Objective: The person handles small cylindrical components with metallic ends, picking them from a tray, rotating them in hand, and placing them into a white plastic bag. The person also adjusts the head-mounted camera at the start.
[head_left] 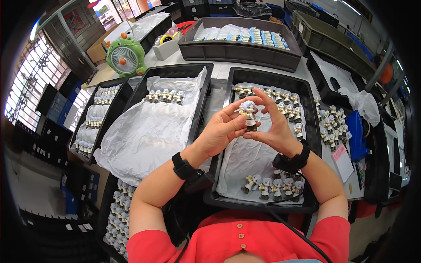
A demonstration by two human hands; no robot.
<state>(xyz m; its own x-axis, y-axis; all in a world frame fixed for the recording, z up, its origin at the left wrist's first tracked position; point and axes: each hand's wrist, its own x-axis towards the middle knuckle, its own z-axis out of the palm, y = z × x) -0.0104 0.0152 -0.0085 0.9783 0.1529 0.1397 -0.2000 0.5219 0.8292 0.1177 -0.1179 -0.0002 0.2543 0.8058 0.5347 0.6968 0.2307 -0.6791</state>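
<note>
A small figurine (249, 115) with pale lilac hair, a white outfit and a dark base is held upright over the right-hand tray. My left hand (221, 129) pinches it from the left, thumb on its front. My right hand (276, 131) curves around its other side, thumb at the base and index finger arched above the head. Below, the black tray (309, 109), lined with white paper, carries rows of similar figurines (289, 111) at its far end. Another figurine group (276, 187) stands at its near end. My hands hide part of the rows.
Left of it, another paper-lined black tray (209, 72) has a short figurine row. A narrow tray (83, 153) and a lower-left tray hold more. Loose figurines (333, 125) crowd the right, near a blue holder (357, 133). A green fan (125, 57) and a large grey bin (237, 59) stand behind.
</note>
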